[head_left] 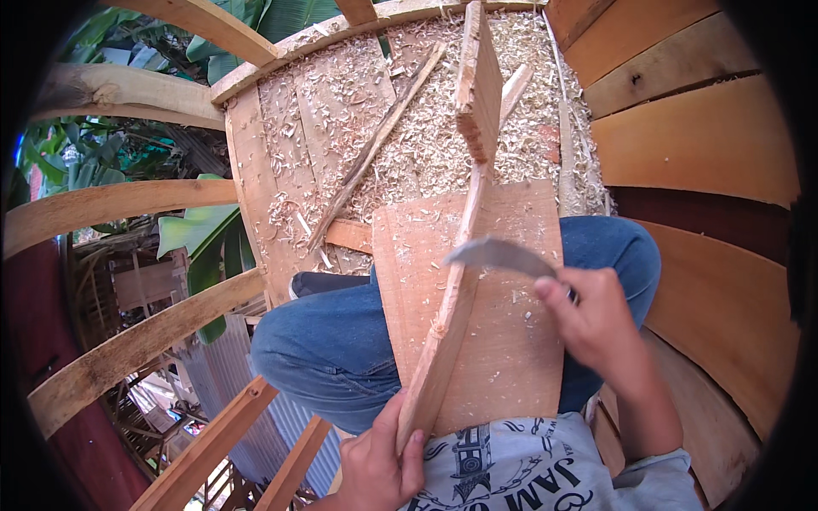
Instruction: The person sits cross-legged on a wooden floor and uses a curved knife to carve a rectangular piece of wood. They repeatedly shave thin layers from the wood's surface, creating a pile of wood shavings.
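My right hand (588,315) is closed round the handle of a curved knife (503,255). Its blade reaches left across a long wooden piece (452,315), by the narrow edge. At the near end of that piece, my left hand (385,456) grips it with fingers and thumb. The wood is slender along its middle, rough on the cut edge, and widens into a broad block at the far end. Beneath it, a flat wooden board (511,341) lies across my lap, with a few chips on it. My right fingers hide the knife's handle.
Wood shavings (358,102) cover much of the plank floor (256,153) ahead. A thin dark-edged stick (375,145) lies there. Open wooden rails (136,200) run along the left, with leaves and corrugated metal below. A plank wall (690,136) stands close on the right.
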{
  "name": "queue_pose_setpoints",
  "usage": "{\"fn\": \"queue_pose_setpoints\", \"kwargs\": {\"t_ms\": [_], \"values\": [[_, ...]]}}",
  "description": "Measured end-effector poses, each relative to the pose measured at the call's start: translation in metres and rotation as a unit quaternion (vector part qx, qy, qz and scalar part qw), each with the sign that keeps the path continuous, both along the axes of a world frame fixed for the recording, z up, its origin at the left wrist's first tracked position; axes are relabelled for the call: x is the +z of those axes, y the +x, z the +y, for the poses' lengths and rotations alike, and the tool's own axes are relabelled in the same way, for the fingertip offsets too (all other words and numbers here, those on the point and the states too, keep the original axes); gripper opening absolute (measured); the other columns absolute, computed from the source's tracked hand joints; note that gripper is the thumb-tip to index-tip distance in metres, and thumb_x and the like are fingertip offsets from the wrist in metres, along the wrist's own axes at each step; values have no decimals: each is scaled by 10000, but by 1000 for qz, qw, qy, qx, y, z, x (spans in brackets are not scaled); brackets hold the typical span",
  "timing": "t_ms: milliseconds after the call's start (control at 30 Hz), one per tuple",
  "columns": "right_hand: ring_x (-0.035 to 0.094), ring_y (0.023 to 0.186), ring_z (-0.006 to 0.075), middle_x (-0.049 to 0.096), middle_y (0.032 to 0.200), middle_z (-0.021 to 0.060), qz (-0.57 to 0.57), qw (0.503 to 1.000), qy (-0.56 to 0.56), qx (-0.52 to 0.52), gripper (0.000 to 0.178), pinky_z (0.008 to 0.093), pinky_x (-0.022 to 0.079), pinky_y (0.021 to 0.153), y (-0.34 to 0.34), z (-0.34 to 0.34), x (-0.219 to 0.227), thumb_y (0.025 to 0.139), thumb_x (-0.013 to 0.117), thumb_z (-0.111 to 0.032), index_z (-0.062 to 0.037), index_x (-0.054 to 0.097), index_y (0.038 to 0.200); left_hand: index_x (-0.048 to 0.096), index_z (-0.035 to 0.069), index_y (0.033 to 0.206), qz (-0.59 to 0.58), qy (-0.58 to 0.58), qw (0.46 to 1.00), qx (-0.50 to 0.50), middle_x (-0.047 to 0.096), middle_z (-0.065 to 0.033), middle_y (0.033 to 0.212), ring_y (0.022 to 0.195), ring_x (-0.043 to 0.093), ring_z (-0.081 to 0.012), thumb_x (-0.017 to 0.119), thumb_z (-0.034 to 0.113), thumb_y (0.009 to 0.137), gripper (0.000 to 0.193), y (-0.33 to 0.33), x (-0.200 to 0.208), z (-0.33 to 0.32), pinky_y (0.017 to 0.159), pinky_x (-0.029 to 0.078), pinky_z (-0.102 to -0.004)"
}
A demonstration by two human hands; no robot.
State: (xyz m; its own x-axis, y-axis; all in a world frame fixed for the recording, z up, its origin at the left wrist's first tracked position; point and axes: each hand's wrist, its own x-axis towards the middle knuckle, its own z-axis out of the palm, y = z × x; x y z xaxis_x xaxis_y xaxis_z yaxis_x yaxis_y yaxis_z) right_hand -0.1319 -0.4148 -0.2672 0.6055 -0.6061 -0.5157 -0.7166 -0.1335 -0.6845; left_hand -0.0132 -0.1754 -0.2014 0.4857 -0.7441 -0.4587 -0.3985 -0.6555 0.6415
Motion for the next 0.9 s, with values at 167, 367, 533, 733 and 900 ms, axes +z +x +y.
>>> {"fn": "queue_pose_setpoints", "kwargs": {"t_ms": [167,367,533,733,900], "values": [[642,543,353,584,530,177,-23,989,-72,126,560,425,515,514,7,32,-7,860,642,-556,-25,673,685,478,-1,1346,9,-1,1000,16,658,-286,1043,846,678,-446,568,52,906,452,-2,2,-7,680,554,-443],[643,538,321,589,536,163,-28,971,-200,127,563,390,496,484,7,29,-22,848,637,-584,-57,660,653,474,12,1352,24,8,1000,18,660,-291,974,796,673,-453,560,67,918,446,1,0,-6,650,545,-454],[631,559,358,591,550,178,66,946,-315,32,559,433,488,513,-5,-13,-33,868,637,-547,-23,655,674,471,19,1347,27,23,999,22,658,-298,928,772,669,-457,562,84,923,439,3,2,-3,627,537,-467],[646,589,393,599,576,217,27,990,-120,65,550,453,526,581,-6,10,9,882,639,-510,15,684,724,458,26,1358,27,7,1000,8,657,-303,924,768,667,-460,560,88,925,449,3,-2,-3,629,536,-478],[642,541,338,609,554,158,5,983,-131,132,591,425,510,513,6,30,-8,839,654,-577,-13,668,662,450,31,1368,21,12,1000,6,657,-299,912,751,664,-460,558,88,926,458,1,-2,-3,625,535,-478]]}}
